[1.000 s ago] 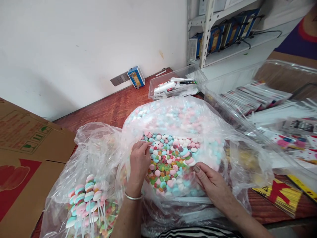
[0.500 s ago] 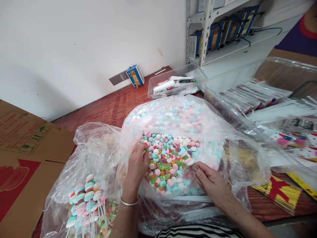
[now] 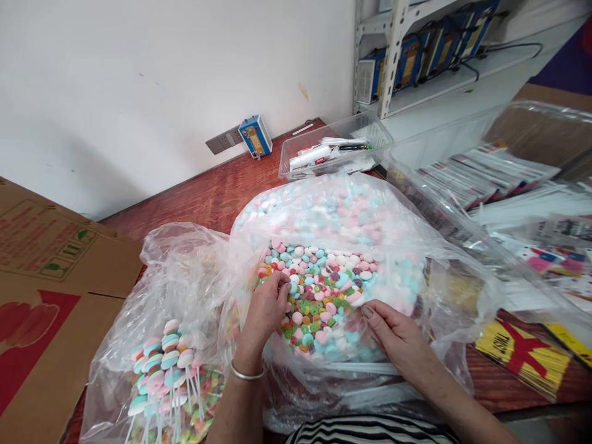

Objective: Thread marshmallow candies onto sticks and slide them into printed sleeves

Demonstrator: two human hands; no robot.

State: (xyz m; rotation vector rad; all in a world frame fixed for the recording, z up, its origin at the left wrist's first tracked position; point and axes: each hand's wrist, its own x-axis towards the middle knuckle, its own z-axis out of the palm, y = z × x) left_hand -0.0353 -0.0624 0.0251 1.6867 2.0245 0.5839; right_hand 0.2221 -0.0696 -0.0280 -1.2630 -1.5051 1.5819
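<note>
A large clear plastic bag (image 3: 365, 216) full of pink, blue and white candies (image 3: 319, 253) lies open on the table. Ring-shaped gummy candies (image 3: 309, 308) in green, orange and red are mixed in at its opening. Over the left side of the opening is my left hand (image 3: 268, 305), fingers pinched at the candies; what is between them is hidden. My right hand (image 3: 398, 333) is closed, thumb against fingers, at the right edge of the opening beside a pink-and-white candy (image 3: 355, 297); I cannot make out its hold. Candy skewers (image 3: 166, 364) on white sticks rest at the lower left.
A second plastic bag (image 3: 180, 265) with gummies lies left, beside a cardboard box (image 3: 106, 259). Behind stands a clear tray (image 3: 333, 163) with pens. To the right is a large clear bin (image 3: 435, 203) of packets. Yellow-and-red packaging (image 3: 522, 354) lies at the right edge.
My left hand has moved right over the candies, its fingertips closer to the middle of the opening. My right hand has stayed at nearly the same place. The view has shifted slightly.
</note>
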